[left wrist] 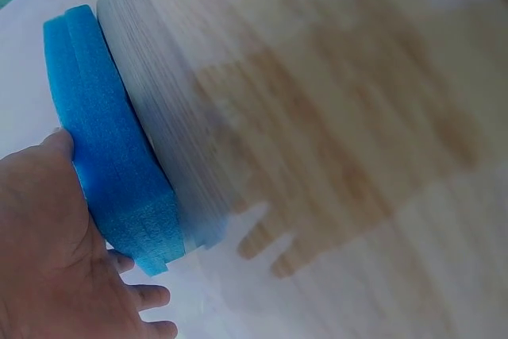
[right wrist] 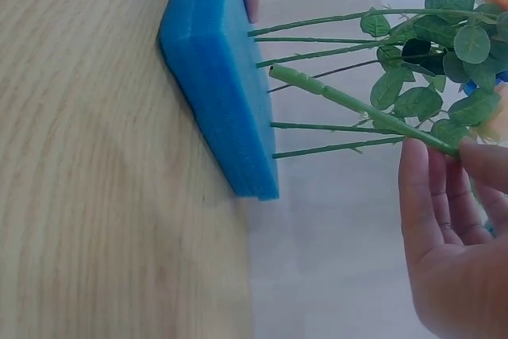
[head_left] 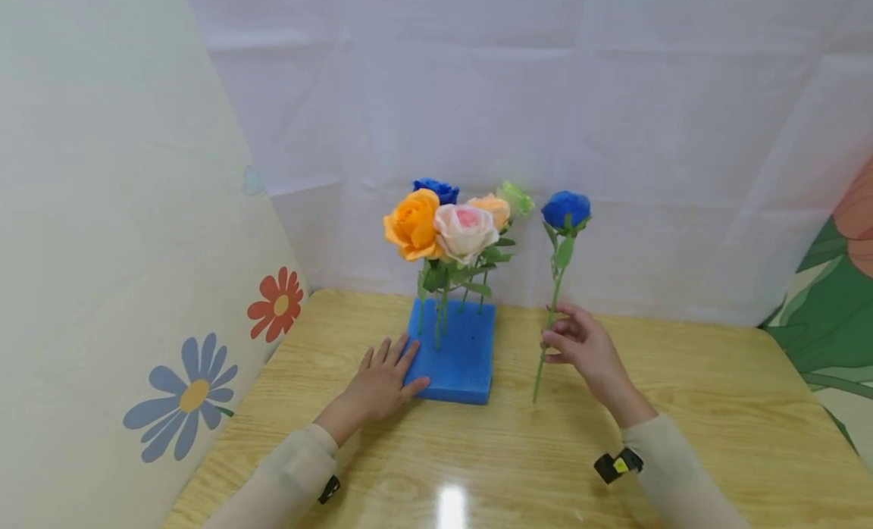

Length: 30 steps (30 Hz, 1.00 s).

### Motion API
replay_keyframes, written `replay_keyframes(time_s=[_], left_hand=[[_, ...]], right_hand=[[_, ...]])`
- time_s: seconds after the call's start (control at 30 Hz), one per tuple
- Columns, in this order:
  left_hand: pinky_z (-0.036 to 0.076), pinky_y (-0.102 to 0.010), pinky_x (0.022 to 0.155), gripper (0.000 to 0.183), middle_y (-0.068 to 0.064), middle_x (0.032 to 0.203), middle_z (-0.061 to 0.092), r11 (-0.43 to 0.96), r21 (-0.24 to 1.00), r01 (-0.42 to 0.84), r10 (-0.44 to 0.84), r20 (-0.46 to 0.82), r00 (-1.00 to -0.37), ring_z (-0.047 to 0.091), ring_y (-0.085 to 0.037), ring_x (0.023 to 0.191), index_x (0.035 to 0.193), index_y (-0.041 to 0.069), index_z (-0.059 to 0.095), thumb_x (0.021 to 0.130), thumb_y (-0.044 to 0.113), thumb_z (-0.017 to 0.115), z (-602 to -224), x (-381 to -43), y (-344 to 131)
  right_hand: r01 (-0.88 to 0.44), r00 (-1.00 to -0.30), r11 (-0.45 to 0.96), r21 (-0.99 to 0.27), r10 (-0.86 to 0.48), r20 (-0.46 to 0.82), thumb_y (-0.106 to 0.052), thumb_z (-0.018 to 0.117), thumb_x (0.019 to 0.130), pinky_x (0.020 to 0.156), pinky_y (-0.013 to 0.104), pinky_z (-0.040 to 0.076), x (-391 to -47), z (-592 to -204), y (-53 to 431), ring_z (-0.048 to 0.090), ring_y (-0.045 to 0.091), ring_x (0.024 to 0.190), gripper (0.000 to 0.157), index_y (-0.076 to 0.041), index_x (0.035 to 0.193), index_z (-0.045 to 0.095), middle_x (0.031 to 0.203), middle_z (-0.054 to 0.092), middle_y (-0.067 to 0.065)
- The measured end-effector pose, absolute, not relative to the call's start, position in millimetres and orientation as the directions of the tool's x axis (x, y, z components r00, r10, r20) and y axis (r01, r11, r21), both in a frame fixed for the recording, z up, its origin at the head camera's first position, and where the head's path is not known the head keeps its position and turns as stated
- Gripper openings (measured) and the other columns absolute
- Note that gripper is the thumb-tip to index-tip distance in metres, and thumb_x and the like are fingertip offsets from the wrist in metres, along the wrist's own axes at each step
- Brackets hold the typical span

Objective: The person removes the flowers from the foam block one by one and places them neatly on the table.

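Observation:
My right hand (head_left: 592, 355) pinches the green stem of a blue artificial rose (head_left: 566, 210) between thumb and fingers. The rose stands nearly upright, bloom up, to the right of a blue foam block (head_left: 457, 374). In the right wrist view the bare lower end of its stem (right wrist: 317, 89) points toward the block. My left hand (head_left: 380, 383) lies with fingers spread against the block's left edge, fingertips over its top. Rising from the block are an orange rose (head_left: 412, 227), a pale pink rose (head_left: 467, 232), a peach rose (head_left: 492, 208), another blue rose (head_left: 438, 190) and a light green flower (head_left: 516, 199).
The block rests on a wood-grain table (head_left: 682, 385) near its back edge. Behind hangs a white cloth (head_left: 477, 82). To the left stands a pale wall with printed flowers (head_left: 194, 396); large printed leaves (head_left: 825, 317) show at the right.

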<state>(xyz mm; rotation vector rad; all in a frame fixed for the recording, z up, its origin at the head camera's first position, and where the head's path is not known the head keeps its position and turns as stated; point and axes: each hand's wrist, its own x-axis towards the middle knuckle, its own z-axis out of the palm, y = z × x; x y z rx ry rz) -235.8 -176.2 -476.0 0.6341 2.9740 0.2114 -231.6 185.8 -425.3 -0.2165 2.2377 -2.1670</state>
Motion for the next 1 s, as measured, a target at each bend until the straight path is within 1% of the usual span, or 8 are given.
replay_keyframes(time_s=[0.17,0.27,0.47,0.63,0.73,0.9,1.0], left_hand=[[0.017,-0.070,0.116,0.080,-0.020,0.168,0.016,0.898,0.168,0.407,0.418,-0.038,-0.908,0.020,-0.053,0.148,0.161,0.007,0.024,0.104,0.060,0.040,-482,-238,-179],[0.017,-0.070,0.116,0.080,-0.019,0.168,0.015,0.896,0.163,0.414,0.423,-0.027,-0.906,0.020,-0.053,0.148,0.162,0.008,0.023,0.104,0.061,0.038,-487,-239,-181],[0.017,-0.070,0.116,0.082,-0.019,0.168,0.015,0.891,0.175,0.419,0.429,-0.025,-0.903,0.019,-0.053,0.149,0.162,0.008,0.023,0.103,0.064,0.036,-487,-240,-181],[0.016,-0.070,0.116,0.081,-0.019,0.168,0.014,0.890,0.176,0.420,0.430,-0.022,-0.902,0.019,-0.052,0.149,0.162,0.008,0.022,0.104,0.062,0.038,-487,-240,-180],[0.017,-0.070,0.116,0.079,-0.019,0.168,0.015,0.890,0.176,0.420,0.429,-0.015,-0.903,0.020,-0.052,0.149,0.162,0.008,0.023,0.104,0.060,0.039,-488,-240,-181],[0.017,-0.070,0.116,0.079,-0.018,0.168,0.014,0.892,0.179,0.415,0.425,-0.022,-0.905,0.019,-0.052,0.149,0.162,0.009,0.022,0.104,0.062,0.036,-487,-240,-181],[0.016,-0.070,0.116,0.080,-0.018,0.168,0.014,0.893,0.179,0.414,0.424,-0.024,-0.905,0.020,-0.052,0.149,0.162,0.009,0.022,0.104,0.063,0.036,-487,-240,-181]], right_hand=[[-0.046,-0.991,0.033,-0.998,-0.124,0.042,-0.002,0.064,0.099,0.076,0.034,0.061,-227,-432,187,0.068,0.008,0.086,0.056,0.005,0.148,0.039,0.098,0.064,0.003],[-0.032,-0.989,0.037,-0.999,-0.143,0.026,-0.003,0.063,0.100,0.075,0.034,0.061,-226,-437,188,0.067,0.008,0.085,0.055,0.005,0.148,0.038,0.096,0.064,0.002],[-0.027,-0.985,0.044,-0.999,-0.172,0.018,-0.002,0.062,0.100,0.076,0.036,0.061,-222,-445,190,0.067,0.010,0.085,0.052,0.003,0.147,0.040,0.097,0.064,0.001],[-0.010,-0.982,0.044,-0.999,-0.188,0.002,-0.003,0.063,0.100,0.078,0.039,0.061,-220,-451,192,0.067,0.010,0.086,0.054,0.004,0.148,0.040,0.098,0.063,0.000],[0.004,-0.982,0.045,-0.999,-0.188,-0.013,-0.002,0.063,0.099,0.077,0.038,0.061,-219,-454,191,0.067,0.011,0.086,0.054,0.004,0.147,0.040,0.097,0.064,0.000],[0.022,-0.980,0.068,-0.997,-0.194,-0.035,-0.001,0.063,0.099,0.074,0.036,0.061,-216,-458,189,0.067,0.012,0.086,0.054,0.006,0.146,0.039,0.099,0.065,0.003],[0.035,-0.979,0.077,-0.996,-0.200,-0.050,0.000,0.062,0.099,0.074,0.035,0.061,-214,-461,188,0.067,0.014,0.087,0.055,0.007,0.147,0.038,0.101,0.065,0.007]])
